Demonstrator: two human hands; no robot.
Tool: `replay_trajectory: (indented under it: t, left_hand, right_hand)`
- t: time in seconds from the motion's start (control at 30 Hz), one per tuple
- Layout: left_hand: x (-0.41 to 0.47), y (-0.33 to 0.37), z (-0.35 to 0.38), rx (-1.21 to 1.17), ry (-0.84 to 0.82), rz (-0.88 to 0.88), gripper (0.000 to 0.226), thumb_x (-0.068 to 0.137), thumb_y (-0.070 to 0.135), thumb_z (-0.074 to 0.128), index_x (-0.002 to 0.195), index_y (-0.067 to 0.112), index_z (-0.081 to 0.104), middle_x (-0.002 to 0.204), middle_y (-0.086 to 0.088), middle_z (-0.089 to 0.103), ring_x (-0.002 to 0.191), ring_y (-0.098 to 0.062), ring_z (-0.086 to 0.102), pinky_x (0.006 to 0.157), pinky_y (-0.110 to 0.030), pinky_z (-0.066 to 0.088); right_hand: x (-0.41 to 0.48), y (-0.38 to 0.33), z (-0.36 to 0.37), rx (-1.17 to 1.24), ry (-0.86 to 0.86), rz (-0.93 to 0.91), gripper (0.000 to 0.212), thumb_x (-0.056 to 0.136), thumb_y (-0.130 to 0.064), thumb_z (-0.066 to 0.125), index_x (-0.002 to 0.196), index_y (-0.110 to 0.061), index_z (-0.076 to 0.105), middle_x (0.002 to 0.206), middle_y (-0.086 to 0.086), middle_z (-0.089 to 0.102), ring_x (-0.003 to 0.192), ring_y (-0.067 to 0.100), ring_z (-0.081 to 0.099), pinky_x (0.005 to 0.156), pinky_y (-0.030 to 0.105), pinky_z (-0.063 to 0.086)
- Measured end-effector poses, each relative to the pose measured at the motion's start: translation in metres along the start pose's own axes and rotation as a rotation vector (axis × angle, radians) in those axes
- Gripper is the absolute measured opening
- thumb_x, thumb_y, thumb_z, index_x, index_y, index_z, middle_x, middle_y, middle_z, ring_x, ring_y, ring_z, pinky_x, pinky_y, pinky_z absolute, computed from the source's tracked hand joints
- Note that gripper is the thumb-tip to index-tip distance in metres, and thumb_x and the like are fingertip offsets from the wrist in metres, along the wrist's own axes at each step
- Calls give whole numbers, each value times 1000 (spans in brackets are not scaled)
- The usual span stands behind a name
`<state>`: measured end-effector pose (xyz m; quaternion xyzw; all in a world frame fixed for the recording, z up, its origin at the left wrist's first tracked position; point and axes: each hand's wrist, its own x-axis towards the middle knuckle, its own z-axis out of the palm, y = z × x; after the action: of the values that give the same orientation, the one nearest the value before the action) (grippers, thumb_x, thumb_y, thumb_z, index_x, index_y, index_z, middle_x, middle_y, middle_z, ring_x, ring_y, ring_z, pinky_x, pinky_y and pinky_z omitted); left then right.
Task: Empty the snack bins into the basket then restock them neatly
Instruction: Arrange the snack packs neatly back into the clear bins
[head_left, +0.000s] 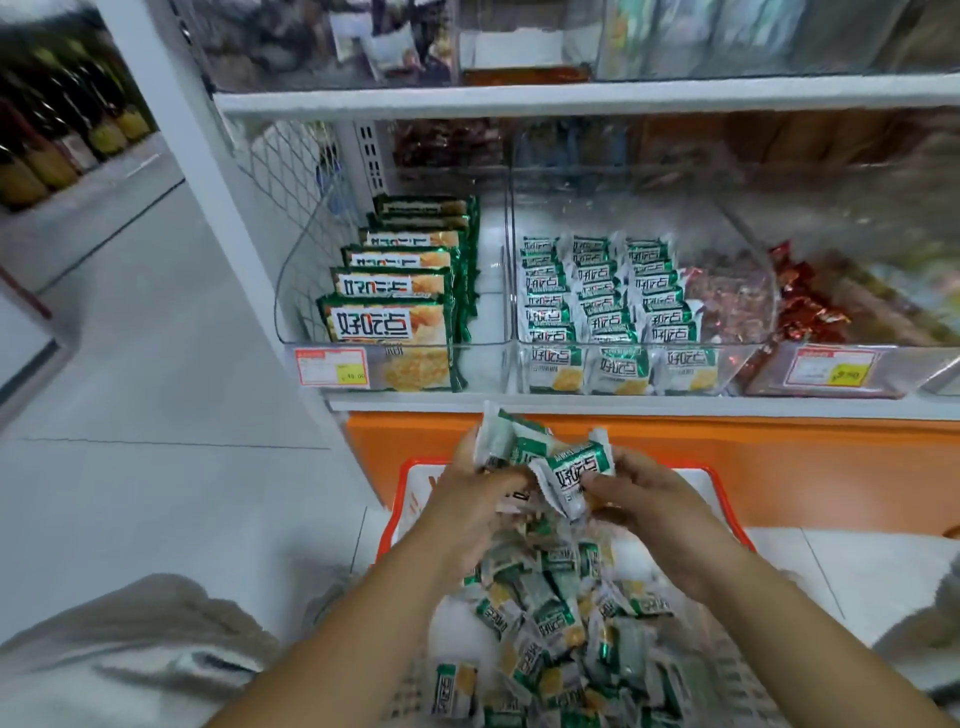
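As left hand (470, 486) and right hand (641, 493) clutch packets (550, 460) above the basket (397, 499), restocking seems underway; next, line them in the twelve-o'clock bin (740, 358).

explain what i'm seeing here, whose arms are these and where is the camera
There is no machine here: these are a person's two bare arms, and the one picture comes from a wide-angle camera worn on their head, looking forward and down. The left hand and the right hand together hold a bunch of small green-and-white snack packets. Below them sits a red-rimmed plastic basket with many loose packets of the same kind heaped in it. On the white shelf ahead, a clear plastic bin holds the same packets in three tidy rows, and a second clear bin to its left holds larger green packs standing in a line.
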<state>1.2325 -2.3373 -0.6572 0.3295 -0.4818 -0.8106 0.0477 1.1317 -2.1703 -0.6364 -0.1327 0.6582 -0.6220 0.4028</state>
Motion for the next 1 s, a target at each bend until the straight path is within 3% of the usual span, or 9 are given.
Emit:
replay_trajectory:
  t: [0.1,0.2,0.27,0.33,0.4,0.53,0.67,0.87,1.0]
  left_hand:
    - [-14,50,4,126,14,126,111,58,26,90,148,44,28,160,2,25,132,-30,46,105,-54,42]
    - [-25,94,8,291,58,285,114,44,49,92,142,55,33,150,20,30,135,-22,43,111,-52,36]
    - [-25,116,10,344,99,353,102,56,46,91,141,54,34,148,18,39,130,-19,48,109,-46,40]
    - [-22,135,11,356,108,419,90,64,40,89,137,56,37,143,15,48,121,-18,56,102,-42,46]
    - [-18,150,11,368,141,467,83,61,43,89,126,63,41,134,16,56,109,-16,64,95,-41,51]
    - [0,168,2,355,241,510,75,67,36,88,127,50,46,112,20,65,95,-10,68,85,-34,53]
    - [22,182,1,343,265,513,58,71,29,85,117,43,53,95,13,74,80,-10,73,79,-37,56]
    - [40,189,-7,355,263,471,51,70,31,84,109,47,56,97,14,74,88,-23,73,79,-53,58]
    - [45,192,-10,358,252,452,52,69,29,83,110,46,56,95,11,76,88,-29,74,80,-60,56]
  right_hand:
    - [7,-39,-21,-177,79,-33,49,65,-36,83,103,-10,65,87,9,70,85,30,65,77,41,50]
    - [25,-75,-35,-217,115,-88,88,48,-51,90,108,1,53,93,25,57,81,27,57,75,44,49]
    - [39,-98,-38,-256,126,-147,76,56,-46,89,107,-3,54,96,31,56,81,25,57,76,45,46]
    - [54,-120,-38,-273,153,-210,47,69,-30,85,107,-17,59,90,17,61,78,23,64,76,40,48]
    - [73,-136,-35,-338,212,-286,39,74,-26,82,106,-25,60,88,5,61,74,18,66,68,31,49]
    - [130,-157,-32,-484,312,-381,39,78,-28,80,108,-21,57,88,3,60,76,21,63,63,33,45]
    - [192,-174,-26,-630,362,-453,39,82,-22,76,113,-18,52,95,2,58,56,11,56,50,25,43]
    - [259,-195,-13,-681,359,-409,33,89,-15,68,118,-13,52,99,-2,53,54,1,48,34,6,34]
    - [287,-188,-7,-817,377,-427,32,88,-19,69,117,-16,56,124,10,53,59,4,48,33,7,32]
